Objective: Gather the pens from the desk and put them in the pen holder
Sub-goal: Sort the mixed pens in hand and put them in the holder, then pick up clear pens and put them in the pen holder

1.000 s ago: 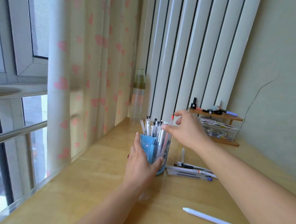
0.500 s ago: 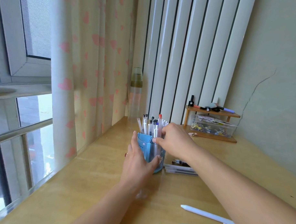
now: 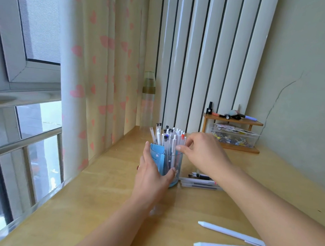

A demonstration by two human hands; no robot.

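Note:
A clear pen holder (image 3: 172, 160) with a blue card insert stands mid-desk, packed with several upright pens (image 3: 169, 137), one red-capped. My left hand (image 3: 152, 175) wraps the holder's near side. My right hand (image 3: 203, 152) hovers at the holder's right rim, fingers spread, thumb touching the pens, nothing held. Several pens (image 3: 200, 183) lie flat just right of the holder, partly hidden by my right forearm. White pens (image 3: 231, 233) lie at the near right edge.
A wooden desk (image 3: 100, 203) runs along a window with a heart-print curtain (image 3: 96, 83). A tall clear bottle (image 3: 148, 102) stands behind the holder. A small wooden shelf (image 3: 233, 121) with markers and a clear box of clips (image 3: 235, 138) sits at the back right.
My right hand dropped the red-capped pen into the holder, let go, and now sits a little to the right with fingers apart. My left hand stayed on the holder.

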